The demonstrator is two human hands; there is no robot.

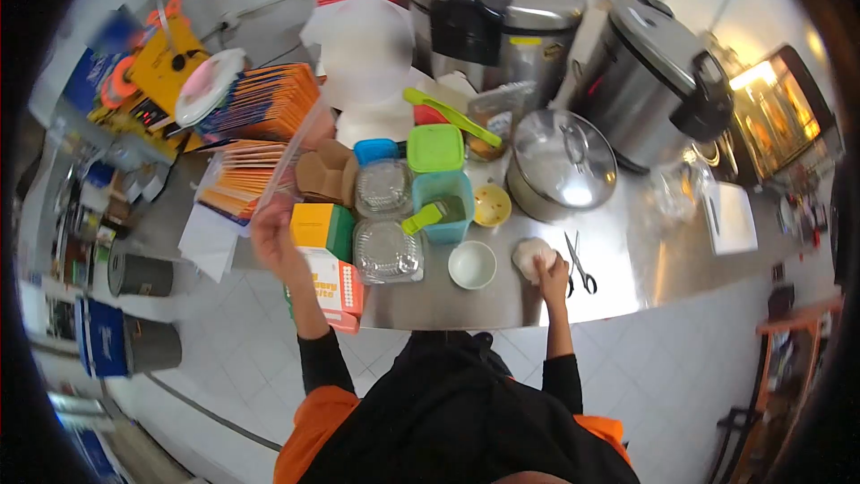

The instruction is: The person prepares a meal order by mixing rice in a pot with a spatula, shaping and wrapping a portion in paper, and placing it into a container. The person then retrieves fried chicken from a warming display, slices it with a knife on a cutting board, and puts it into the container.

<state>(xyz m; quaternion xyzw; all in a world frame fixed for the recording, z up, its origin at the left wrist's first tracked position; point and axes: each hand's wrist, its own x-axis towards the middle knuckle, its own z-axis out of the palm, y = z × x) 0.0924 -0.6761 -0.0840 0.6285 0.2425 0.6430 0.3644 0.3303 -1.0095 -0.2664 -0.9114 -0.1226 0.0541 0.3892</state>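
Observation:
My right hand (553, 276) is closed on a whitish rounded bundle (530, 256) at the steel table's front; its exact kind cannot be made out. Just right of it lie black-handled scissors (579, 267), and to its left stands a white bowl (472, 264). My left hand (276, 237) is raised beside a translucent plastic bin (303, 157) that holds orange paper sleeves (235, 177). Motion blurs its fingers, so what they do is unclear. Close to that wrist are a yellow and green box (321, 229) and an orange and white box (333, 282).
Two large steel cookers (537, 45) stand at the back, with a lidded steel pot (562, 166) before them. Clear clamshell containers (388, 251), a blue tub (443, 206) and a yellow bowl (491, 205) fill the middle. A lit glass cabinet (778, 108) is at right.

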